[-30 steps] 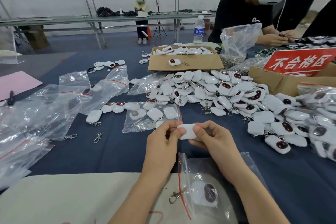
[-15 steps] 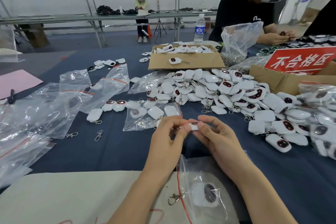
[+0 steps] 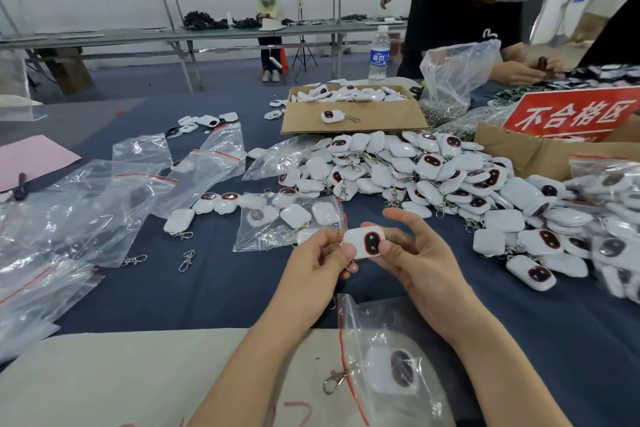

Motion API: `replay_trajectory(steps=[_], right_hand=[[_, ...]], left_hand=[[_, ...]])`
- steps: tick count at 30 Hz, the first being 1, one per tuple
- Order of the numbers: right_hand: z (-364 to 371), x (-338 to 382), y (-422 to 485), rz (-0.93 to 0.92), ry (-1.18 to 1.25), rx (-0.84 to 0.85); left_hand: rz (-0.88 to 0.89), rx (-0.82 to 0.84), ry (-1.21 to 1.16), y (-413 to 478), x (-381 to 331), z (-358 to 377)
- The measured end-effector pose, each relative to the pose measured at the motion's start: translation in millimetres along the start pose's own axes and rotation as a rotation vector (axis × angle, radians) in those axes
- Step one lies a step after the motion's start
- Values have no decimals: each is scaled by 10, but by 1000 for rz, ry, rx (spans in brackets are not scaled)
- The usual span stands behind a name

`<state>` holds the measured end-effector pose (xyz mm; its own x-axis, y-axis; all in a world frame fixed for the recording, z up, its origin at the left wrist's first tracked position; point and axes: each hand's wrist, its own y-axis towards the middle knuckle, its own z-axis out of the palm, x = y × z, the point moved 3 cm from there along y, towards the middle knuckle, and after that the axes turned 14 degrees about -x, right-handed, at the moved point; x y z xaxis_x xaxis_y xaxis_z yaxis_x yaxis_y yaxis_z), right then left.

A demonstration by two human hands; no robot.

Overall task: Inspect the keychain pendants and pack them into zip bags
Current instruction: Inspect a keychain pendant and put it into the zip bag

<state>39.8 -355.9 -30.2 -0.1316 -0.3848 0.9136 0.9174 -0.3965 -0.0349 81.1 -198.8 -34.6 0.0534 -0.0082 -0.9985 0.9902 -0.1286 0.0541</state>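
Pendant, dark face up, is pinched at its left end by the left hand and at its right end by the right hand; a zip bag lies just below the right hand.

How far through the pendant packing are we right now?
Early on. Done: one bagged pendant lies in the near zip bag, with several more in the bag beyond the hands. In hand: left hand and right hand hold a face-up pendant for inspection. Left: the big loose pile and the empty bags at left.
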Motion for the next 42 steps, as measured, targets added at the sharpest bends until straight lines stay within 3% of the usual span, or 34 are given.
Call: replay_trajectory(steps=[16,20,25,28,31,37,42], right_hand=[[27,-25,34,-54,-140,-94],[94,18,-21,-121,-435,-149],[182,48,-192,-236,-911,234],[152,18,-237,-256,-1032,313],[91,58,-221,-251,-1016,250],[-97,191,-99,-249,-882,-139],[-143,218,-87,-243,-773,-244]], left_hand=[[5,-75,-50,79,106,-27],[-2,-156,-100,82,75,-29],[-76,-233,-175,93,67,-71],[-92,-226,-180,77,22,-66],[-78,-196,-156,51,-20,-57],[55,-135,14,-50,-59,-29],[185,-128,148,-104,-59,-13]])
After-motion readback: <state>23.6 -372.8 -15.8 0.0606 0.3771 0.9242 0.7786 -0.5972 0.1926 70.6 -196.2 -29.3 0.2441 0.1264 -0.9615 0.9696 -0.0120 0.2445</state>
